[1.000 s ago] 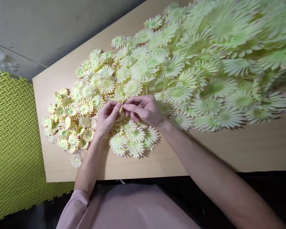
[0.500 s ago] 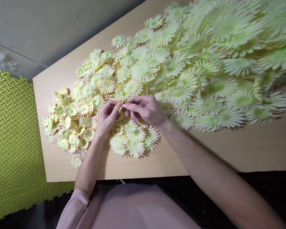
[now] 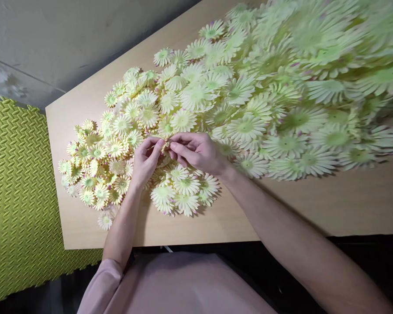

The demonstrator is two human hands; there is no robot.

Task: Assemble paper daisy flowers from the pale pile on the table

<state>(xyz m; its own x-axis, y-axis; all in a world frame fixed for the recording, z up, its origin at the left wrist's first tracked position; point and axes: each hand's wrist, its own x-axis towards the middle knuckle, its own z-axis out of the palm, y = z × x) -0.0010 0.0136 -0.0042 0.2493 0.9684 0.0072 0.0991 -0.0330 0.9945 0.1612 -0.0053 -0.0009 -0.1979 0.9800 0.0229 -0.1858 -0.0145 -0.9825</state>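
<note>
My left hand (image 3: 146,159) is closed, thumb and forefinger pinching a small pale yellow flower piece (image 3: 166,145). From the other side my right hand (image 3: 198,152) meets it, its thumb and forefinger also pinched at the piece. The fingertips nearly touch and hide most of its shape. Just below the hands lies a small heap of artificial daisy flower heads (image 3: 186,187), cream with light green centres. Smaller flower heads (image 3: 98,152) with purple-tipped petals are piled left of my left hand.
A large pile of bigger flower heads (image 3: 245,126) spreads over the wooden table (image 3: 236,222) to the right and back. A green textured foam mat (image 3: 19,196) lies beyond the table's left edge. A grey wall (image 3: 85,39) stands behind.
My right fingers have shifted slightly at the piece, and a little more of it shows between the fingertips. The piles look the same.
</note>
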